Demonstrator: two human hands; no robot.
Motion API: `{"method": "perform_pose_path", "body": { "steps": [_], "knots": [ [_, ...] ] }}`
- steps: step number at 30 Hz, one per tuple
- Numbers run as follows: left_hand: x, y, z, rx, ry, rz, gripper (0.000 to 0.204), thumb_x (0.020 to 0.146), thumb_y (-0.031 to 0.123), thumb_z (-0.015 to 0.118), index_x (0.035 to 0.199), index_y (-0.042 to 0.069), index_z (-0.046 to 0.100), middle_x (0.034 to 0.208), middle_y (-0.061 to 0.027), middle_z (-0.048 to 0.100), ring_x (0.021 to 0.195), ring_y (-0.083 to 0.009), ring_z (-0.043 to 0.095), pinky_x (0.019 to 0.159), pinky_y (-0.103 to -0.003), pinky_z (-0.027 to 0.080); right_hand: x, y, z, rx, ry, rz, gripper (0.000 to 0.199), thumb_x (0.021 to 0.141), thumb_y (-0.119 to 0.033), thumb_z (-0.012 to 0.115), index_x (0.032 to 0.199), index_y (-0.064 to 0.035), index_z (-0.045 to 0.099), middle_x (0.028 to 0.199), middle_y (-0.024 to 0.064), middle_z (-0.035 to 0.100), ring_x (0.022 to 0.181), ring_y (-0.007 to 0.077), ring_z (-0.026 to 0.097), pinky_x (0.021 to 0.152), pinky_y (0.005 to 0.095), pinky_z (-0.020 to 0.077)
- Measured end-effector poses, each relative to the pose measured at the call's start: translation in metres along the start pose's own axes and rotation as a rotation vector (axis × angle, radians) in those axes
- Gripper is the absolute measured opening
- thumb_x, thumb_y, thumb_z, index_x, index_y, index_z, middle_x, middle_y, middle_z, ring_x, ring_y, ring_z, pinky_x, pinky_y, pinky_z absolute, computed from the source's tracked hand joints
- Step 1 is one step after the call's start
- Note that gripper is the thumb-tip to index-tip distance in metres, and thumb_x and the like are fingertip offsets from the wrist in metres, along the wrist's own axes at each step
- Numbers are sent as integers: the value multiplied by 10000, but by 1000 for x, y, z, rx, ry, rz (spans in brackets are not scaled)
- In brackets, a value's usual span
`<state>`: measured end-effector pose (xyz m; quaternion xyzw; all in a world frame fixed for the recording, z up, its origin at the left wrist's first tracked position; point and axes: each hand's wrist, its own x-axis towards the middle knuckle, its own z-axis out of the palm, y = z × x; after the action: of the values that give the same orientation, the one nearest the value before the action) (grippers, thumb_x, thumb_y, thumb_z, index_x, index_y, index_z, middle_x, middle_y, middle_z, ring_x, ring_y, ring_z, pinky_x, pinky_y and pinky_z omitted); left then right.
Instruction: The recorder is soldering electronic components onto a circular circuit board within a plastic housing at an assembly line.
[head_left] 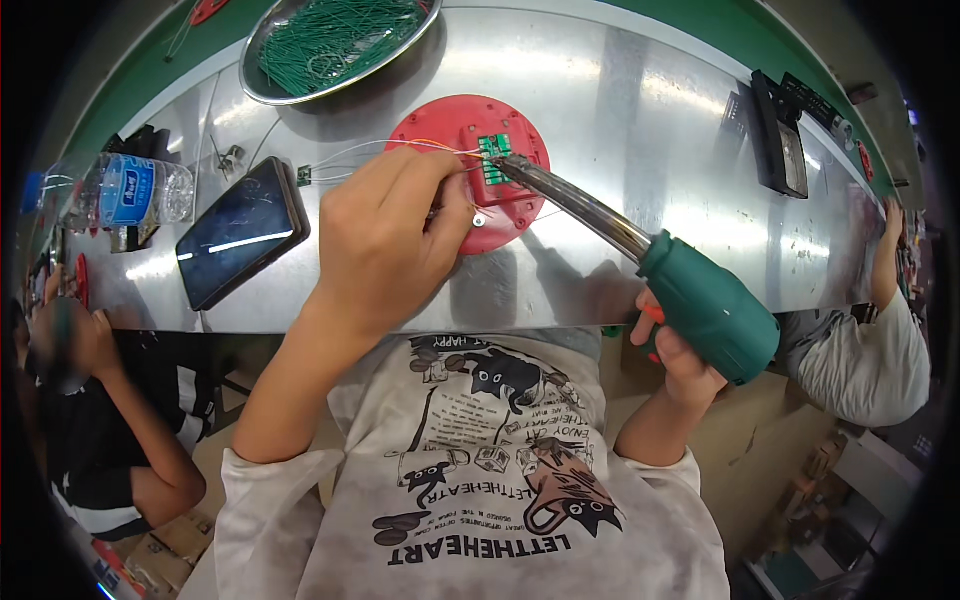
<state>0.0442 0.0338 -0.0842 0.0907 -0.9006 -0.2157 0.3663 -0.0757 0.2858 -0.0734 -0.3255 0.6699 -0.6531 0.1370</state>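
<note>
A red round base (425, 120) lies on the metal table, with a small green circuit board (494, 145) on its raised middle. My left hand (385, 230) is closed in a pinch at the board's left side, holding thin wires (432, 144), orange and white among them. The pinching fingertips are partly hidden. In my right hand (675, 350) is a green gun-shaped soldering iron (712, 305), gripped by its handle. Its long metal barrel slants up to the left, and the tip is at the board, close to the wire ends. Whether it touches cannot be made out.
A metal bowl (425, 30) of green wires stands at the back. A dark phone (243, 235), a small wired board (304, 176) and a plastic bottle (140, 190) lie left. A black device (780, 135) is far right. Other people's arms (145, 430) flank the table.
</note>
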Motion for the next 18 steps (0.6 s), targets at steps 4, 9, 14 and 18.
{"method": "perform_pose_path", "body": {
  "steps": [4, 9, 14, 18],
  "knots": [
    [1, 2, -3, 17, -11, 3, 110, 780, -20, 695, 883, -10, 659, 771, -128, 651, 636, -290, 626, 578, -382, 501, -1, 6, -6, -59, -101, -33, 369, 751, -151, 757, 1016, 86, 657, 852, 153, 664, 594, 187, 594, 547, 280, 475],
    [0, 0, -4, -7, -34, -41, 110, 782, -19, 693, 887, -12, 659, 781, -134, 659, 652, -295, 636, 590, -382, 509, 0, 1, -7, -81, -159, -31, 405, 826, -142, 730, 1128, 110, 635, 932, 197, 688, 564, 178, 604, 516, 273, 474],
    [0, -2, -4, -1, -20, -4, 119, 780, -19, 693, 894, -16, 658, 774, -137, 658, 662, -296, 640, 598, -387, 512, 0, 1, -10, -78, -169, -15, 454, 810, -99, 688, 1204, 105, 591, 868, 149, 657, 560, 168, 578, 512, 275, 469],
    [0, 0, -3, -8, -19, -8, 119, 780, -6, 696, 893, -11, 659, 773, -132, 661, 667, -297, 643, 613, -392, 517, 0, -2, -11, -72, -173, -19, 472, 808, -104, 674, 1220, 106, 578, 846, 135, 634, 555, 174, 564, 512, 280, 469]
  ]
}}
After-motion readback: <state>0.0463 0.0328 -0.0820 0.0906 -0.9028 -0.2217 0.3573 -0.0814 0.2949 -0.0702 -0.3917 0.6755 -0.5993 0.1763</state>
